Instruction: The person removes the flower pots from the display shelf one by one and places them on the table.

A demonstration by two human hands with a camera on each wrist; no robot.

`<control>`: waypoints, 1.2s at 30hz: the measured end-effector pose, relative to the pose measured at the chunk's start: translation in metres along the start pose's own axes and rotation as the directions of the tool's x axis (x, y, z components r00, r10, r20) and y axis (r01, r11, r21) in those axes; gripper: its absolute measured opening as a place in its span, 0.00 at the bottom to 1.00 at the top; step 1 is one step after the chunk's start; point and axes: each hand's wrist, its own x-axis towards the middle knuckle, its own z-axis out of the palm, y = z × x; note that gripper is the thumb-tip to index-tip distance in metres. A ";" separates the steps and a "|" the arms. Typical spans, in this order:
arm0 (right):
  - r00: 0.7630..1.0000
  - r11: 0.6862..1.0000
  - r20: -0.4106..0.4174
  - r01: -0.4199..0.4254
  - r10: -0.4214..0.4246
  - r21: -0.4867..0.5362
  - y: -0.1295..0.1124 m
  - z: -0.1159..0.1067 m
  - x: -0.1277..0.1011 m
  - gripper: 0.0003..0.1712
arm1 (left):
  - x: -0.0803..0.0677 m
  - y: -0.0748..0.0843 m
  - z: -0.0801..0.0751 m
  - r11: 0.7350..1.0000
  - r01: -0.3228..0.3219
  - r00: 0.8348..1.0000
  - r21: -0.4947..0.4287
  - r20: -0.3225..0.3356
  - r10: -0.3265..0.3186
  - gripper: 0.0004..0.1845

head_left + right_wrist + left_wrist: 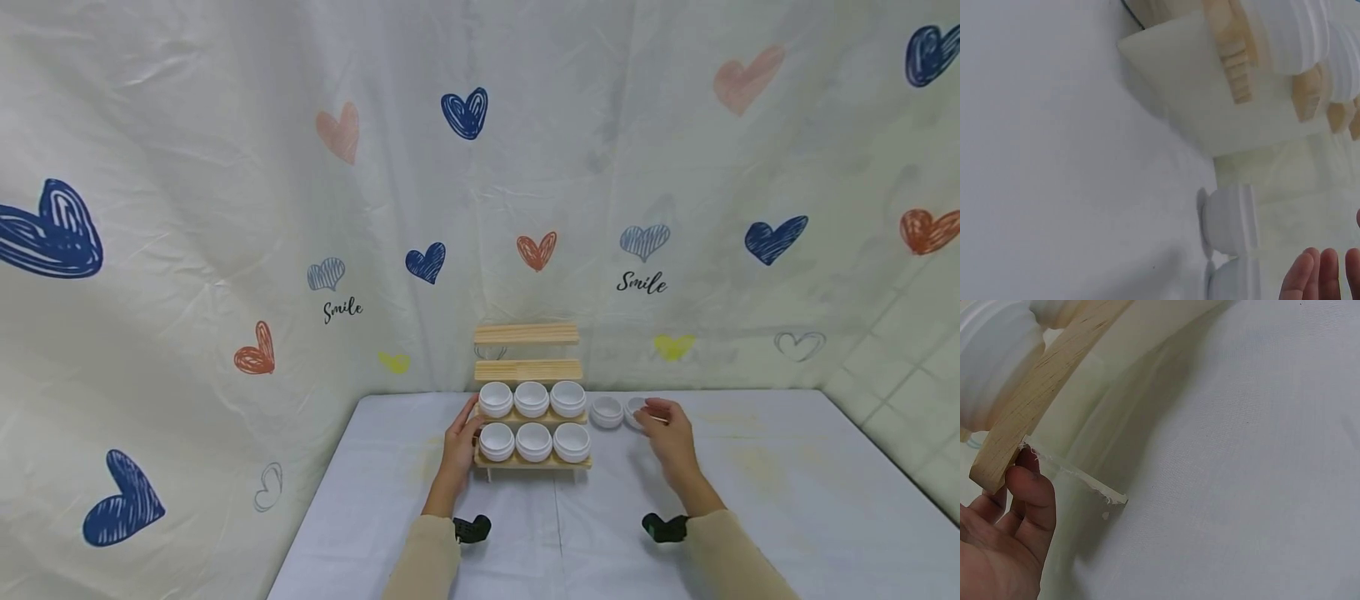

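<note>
A wooden tiered stand (527,350) sits at the back middle of the table. Each of its two lower steps carries three white jars (532,399); the upper steps are bare. My left hand (465,423) rests against the stand's left end. In the left wrist view its fingertips (1027,487) touch the end of a wooden slat (1041,400) under a white jar (991,356). Two more white jars stand on the table right of the stand, one nearer it (607,412) (1229,219) and one further out (636,408) (1235,284). My right hand (654,414) hovers at the outer jar, fingers (1319,275) straight beside it.
The table (750,483) has a pale cloth and its left edge runs close to my left arm. A heart-printed sheet (465,167) hangs right behind the stand. Black wrist mounts (472,528) sit on both forearms.
</note>
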 end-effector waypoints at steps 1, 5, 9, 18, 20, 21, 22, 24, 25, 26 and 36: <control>1.000 1.000 0.016 0.005 -0.004 -0.013 -0.004 0.002 -0.003 0.28 | -0.002 0.004 0.000 1.000 0.007 1.000 -0.007 0.006 -0.007 0.28; 0.997 0.999 0.072 0.032 -0.029 -0.040 -0.018 0.009 -0.010 0.28 | -0.010 0.019 -0.001 1.000 0.019 0.999 -0.015 0.028 -0.019 0.28; 0.991 0.994 0.113 0.083 -0.075 -0.073 -0.025 0.014 -0.013 0.27 | -0.011 0.020 0.000 1.000 0.021 0.999 -0.013 0.027 -0.021 0.28; 0.971 0.975 0.164 0.191 -0.172 -0.111 -0.039 0.024 -0.020 0.27 | 0.001 0.004 -0.001 0.999 0.033 0.999 -0.010 0.015 -0.033 0.28; 0.966 0.972 0.177 0.208 -0.187 -0.108 -0.041 0.027 -0.021 0.27 | 0.006 -0.004 0.000 0.999 0.032 0.999 -0.009 -0.001 -0.032 0.28; 0.963 0.971 0.187 0.215 -0.193 -0.106 -0.042 0.028 -0.021 0.27 | 0.008 -0.008 0.000 0.999 0.031 0.999 -0.005 -0.012 -0.031 0.28; 0.960 0.970 0.196 0.220 -0.197 -0.103 -0.043 0.030 -0.021 0.27 | 0.008 -0.011 0.000 1.000 0.031 0.999 -0.001 -0.022 -0.031 0.28; 0.955 0.968 0.218 0.227 -0.200 -0.107 -0.044 0.034 -0.021 0.29 | 0.009 -0.014 0.001 1.000 0.022 0.999 0.014 -0.038 -0.022 0.28; 0.953 0.968 0.227 0.228 -0.200 -0.106 -0.044 0.035 -0.020 0.30 | 0.009 -0.015 0.001 1.000 0.022 0.999 0.016 -0.045 -0.021 0.28; 0.950 0.968 0.238 0.230 -0.201 -0.104 -0.044 0.037 -0.020 0.30 | 0.008 -0.015 0.001 1.000 0.022 0.998 0.017 -0.050 -0.022 0.28; 0.917 0.956 0.316 0.283 -0.245 -0.082 -0.046 0.051 -0.019 0.38 | 0.009 -0.016 0.001 1.000 0.022 0.999 0.003 -0.038 -0.022 0.28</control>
